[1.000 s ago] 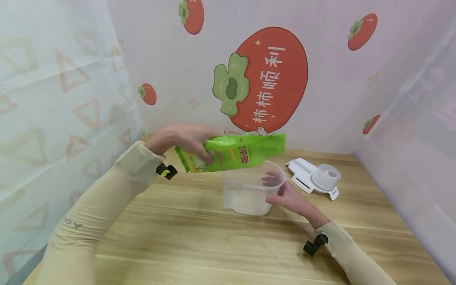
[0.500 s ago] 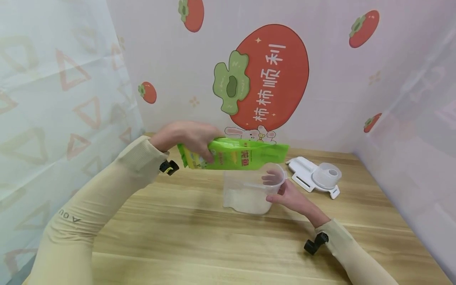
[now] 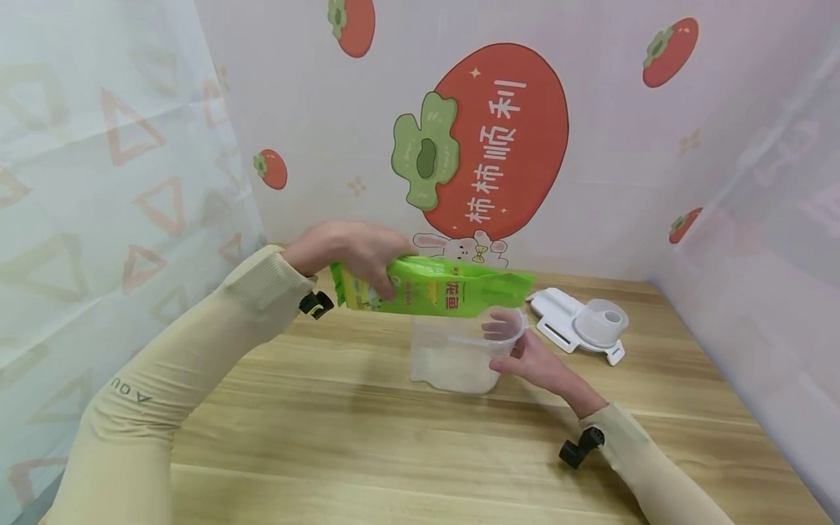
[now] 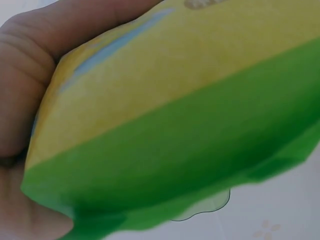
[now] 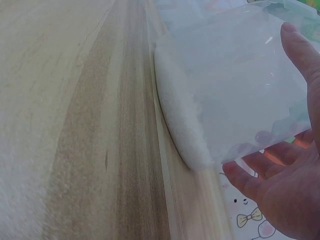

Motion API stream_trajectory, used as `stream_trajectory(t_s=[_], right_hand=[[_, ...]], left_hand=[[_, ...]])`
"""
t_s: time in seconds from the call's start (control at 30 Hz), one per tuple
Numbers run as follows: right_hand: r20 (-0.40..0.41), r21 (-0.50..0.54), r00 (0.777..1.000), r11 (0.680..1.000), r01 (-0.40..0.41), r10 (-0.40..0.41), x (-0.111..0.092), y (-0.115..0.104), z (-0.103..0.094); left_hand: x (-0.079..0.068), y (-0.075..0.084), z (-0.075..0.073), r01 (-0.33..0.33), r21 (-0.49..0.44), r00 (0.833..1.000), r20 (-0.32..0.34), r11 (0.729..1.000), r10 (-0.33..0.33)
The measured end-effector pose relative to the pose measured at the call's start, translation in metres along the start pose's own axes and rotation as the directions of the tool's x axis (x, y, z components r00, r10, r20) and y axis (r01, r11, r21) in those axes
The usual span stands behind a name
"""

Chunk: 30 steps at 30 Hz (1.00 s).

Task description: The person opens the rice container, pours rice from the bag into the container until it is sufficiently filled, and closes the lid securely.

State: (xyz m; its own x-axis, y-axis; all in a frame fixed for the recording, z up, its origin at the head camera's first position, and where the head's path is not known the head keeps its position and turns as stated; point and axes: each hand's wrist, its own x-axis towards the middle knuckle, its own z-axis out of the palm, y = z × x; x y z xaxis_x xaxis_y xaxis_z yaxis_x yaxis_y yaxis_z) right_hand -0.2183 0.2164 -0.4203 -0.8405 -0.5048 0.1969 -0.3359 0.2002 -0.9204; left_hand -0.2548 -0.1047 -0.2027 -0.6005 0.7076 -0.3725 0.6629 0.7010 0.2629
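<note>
My left hand [image 3: 369, 251] grips a green and yellow plastic bag [image 3: 482, 292] from above, near its yellow end. The bag lies nearly level over a clear plastic container [image 3: 433, 339], its right end dipping slightly and overlapping the container's mouth in the head view. White grains [image 3: 454, 370] cover the bottom of the container, which stands upright on the table. Thumb and fingers of my right hand [image 3: 538, 362] hold the container round its right side. In the left wrist view the bag [image 4: 165, 120] fills most of the picture. The right wrist view shows the grains [image 5: 182, 107] low against the container's wall.
A white lid [image 3: 558, 313] lies on the wooden table [image 3: 367, 445] behind my right hand, with a translucent cup [image 3: 600, 324] on it. Printed cloth walls [image 3: 315, 131] stand at the back and both sides.
My left hand has shifted slightly right and up with the bag, whose right end now dips lower. The right hand and the container have stayed in place.
</note>
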Motion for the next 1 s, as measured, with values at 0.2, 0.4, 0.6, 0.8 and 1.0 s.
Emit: stream_trajectory(t_s=[0.2,0.4,0.6,0.8,1.0], right_hand=[[-0.012,-0.019,1.0,1.0,-0.007,0.006,0.0,0.0,-0.001],[-0.012,-0.03,1.0,0.999,-0.022,0.022,0.0,0.001,-0.001],[-0.011,-0.035,1.0,0.999,-0.027,0.027,0.0,0.001,-0.001],[0.001,-0.038,1.0,0.999,-0.026,0.026,0.0,0.0,-0.001],[0.009,-0.048,0.999,0.998,-0.044,0.044,0.0,0.0,-0.003]], left_hand=[[0.002,0.003,-0.002,0.031,0.022,0.999,0.013,0.999,-0.032],[0.005,0.006,-0.002,0.05,0.039,0.998,0.027,0.998,-0.051],[0.006,0.008,-0.003,0.066,0.055,0.997,0.035,0.996,-0.067],[0.009,0.013,-0.004,0.072,0.083,0.996,0.037,0.994,-0.075],[0.013,0.019,-0.005,0.088,0.126,0.995,0.036,0.988,-0.093]])
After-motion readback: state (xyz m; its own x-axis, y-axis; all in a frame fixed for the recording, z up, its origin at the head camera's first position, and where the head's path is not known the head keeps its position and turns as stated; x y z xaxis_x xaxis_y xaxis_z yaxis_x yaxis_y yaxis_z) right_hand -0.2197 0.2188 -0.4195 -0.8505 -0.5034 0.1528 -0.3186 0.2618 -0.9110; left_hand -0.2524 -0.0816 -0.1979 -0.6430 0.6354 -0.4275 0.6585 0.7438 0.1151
